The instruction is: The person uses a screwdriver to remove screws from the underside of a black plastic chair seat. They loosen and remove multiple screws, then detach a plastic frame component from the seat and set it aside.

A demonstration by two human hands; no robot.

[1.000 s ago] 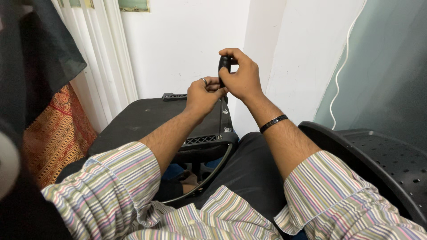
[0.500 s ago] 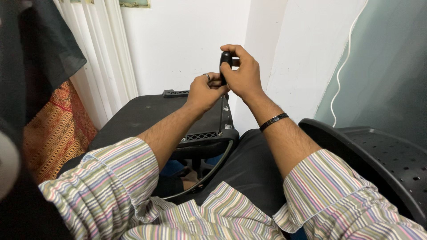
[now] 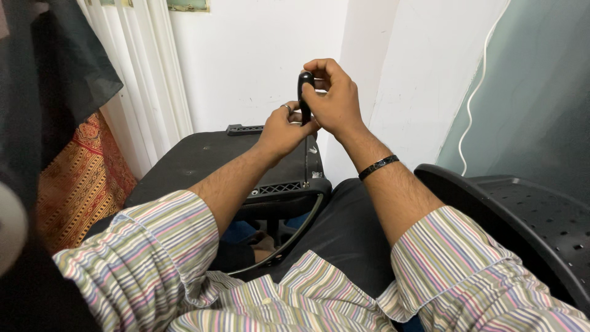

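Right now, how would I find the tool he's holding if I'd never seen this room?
Look at the black chair seat by the white wall. Above its near corner both hands meet, the right hand on top and the left hand lower. The screwdriver stands upright between them: black handle, thin metal shaft reaching down to the seat's edge.

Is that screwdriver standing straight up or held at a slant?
Upright. The screwdriver has its handle in both hands, and its thin shaft runs straight down to the black chair part.
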